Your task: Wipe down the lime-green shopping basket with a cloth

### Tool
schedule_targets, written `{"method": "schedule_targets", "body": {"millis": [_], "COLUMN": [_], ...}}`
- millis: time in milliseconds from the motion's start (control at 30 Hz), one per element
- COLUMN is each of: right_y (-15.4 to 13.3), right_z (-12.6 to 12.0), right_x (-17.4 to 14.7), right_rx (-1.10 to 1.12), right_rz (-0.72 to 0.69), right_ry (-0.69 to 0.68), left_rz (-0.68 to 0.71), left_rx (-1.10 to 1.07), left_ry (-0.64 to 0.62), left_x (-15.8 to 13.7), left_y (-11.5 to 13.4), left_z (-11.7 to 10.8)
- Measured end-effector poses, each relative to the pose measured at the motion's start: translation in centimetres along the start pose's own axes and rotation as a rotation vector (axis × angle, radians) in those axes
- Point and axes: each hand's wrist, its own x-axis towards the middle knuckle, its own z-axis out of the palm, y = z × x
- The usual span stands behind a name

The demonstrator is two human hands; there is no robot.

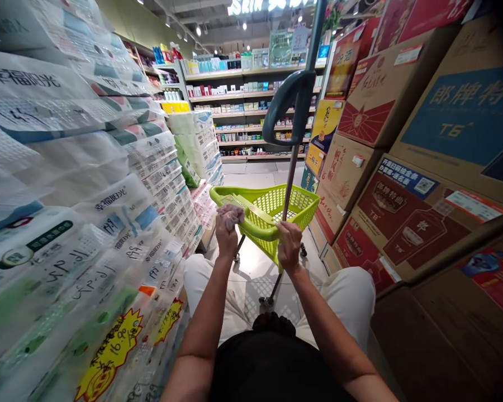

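In front of me stands a lime-green shopping basket [260,195] on a wheeled frame, with a grey pole [292,173] rising through it. A dark grey loop handle [272,120] sits high on the pole. My left hand [227,237] is closed around a crumpled greyish-mauve cloth [231,215], which lies against the left part of the basket's near rim. My right hand [290,243] has its fingers curled over the same rim, just beside the pole. The undersides of both hands' fingers are partly hidden.
Plastic-wrapped tissue packs [109,201] are stacked high along my left. Cardboard cartons [419,206] form a wall close on my right. Beyond the basket, pale floor tiles [255,167] lead to shelves [243,97] of small boxed goods. Casters [266,301] stand near my feet.
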Motion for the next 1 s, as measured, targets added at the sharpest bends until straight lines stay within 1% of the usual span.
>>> {"method": "schedule_targets", "body": {"millis": [33, 67, 133, 167, 200, 233, 267, 333, 400, 467, 567, 633, 700, 800, 867, 933, 1000], "right_y": [-0.6, -1.1, -1.7, -1.8, -1.8, -1.9, -1.9, -2.0, -2.1, -2.1, -1.8, -1.4, -0.8, -0.1, 0.2, 0.3, 0.4], "right_z": [0.0, 0.1, 0.3, 0.4, 0.4, 0.5, 0.5, 0.6, 0.6, 0.6, 0.1, -0.5, -1.2, -1.9, -1.8, -1.6, -1.4], "right_x": [0.1, 0.3, 0.9, 1.2, 1.5, 1.8, 2.0, 2.2, 2.3, 2.3, 2.3, 2.4, 2.5, 2.8, 2.9, 3.1, 3.2], "right_rx": [0.02, 0.047, 0.102, 0.123, 0.136, 0.138, 0.133, 0.11, 0.086, 0.086, 0.105, 0.093, 0.069, 0.064, 0.081, 0.091, 0.097], "right_rz": [-0.025, -0.033, -0.003, 0.02, 0.04, 0.054, 0.065, 0.089, 0.119, 0.134, 0.129, 0.13, 0.137, 0.131, 0.118, 0.117, 0.132], "right_ry": [-0.051, -0.08, -0.075, -0.061, -0.05, -0.042, -0.031, -0.009, 0.012, 0.052, 0.128, 0.132, 0.112, 0.084, 0.074, 0.066, 0.057], "left_rz": [0.01, 0.03, 0.053, 0.052, 0.046, 0.035, 0.02, -0.016, -0.048, -0.048, 0.03, 0.06, 0.028, -0.043, -0.083, -0.142, -0.198], "left_rx": [0.02, 0.039, 0.053, 0.052, 0.054, 0.056, 0.057, 0.036, 0.0, -0.02, 0.043, 0.074, 0.04, -0.082, -0.149, -0.188, -0.208], "left_ry": [0.008, -0.026, -0.148, -0.189, -0.2, -0.179, -0.131, 0.003, 0.095, 0.111, 0.05, 0.052, 0.134, 0.326, 0.435, 0.518, 0.542], "left_x": [0.0, -0.3, -1.2, -1.5, -1.6, -1.3, -0.7, 1.0, 2.0, 1.1, -2.8, -4.9, -5.1, -2.4, -0.9, -1.3, -3.4], "left_y": [-0.2, -0.3, -0.5, -0.5, -0.6, -0.6, -0.8, -1.0, -1.3, -1.6, -2.1, -2.6, -3.0, -3.7, -4.0, -4.1, -3.8], "left_z": [0.1, 0.1, 0.3, 0.3, 0.2, 0.1, -0.1, -0.4, -0.4, 0.2, 2.0, 3.5, 4.8, 6.2, 6.7, 7.5, 8.8]}}
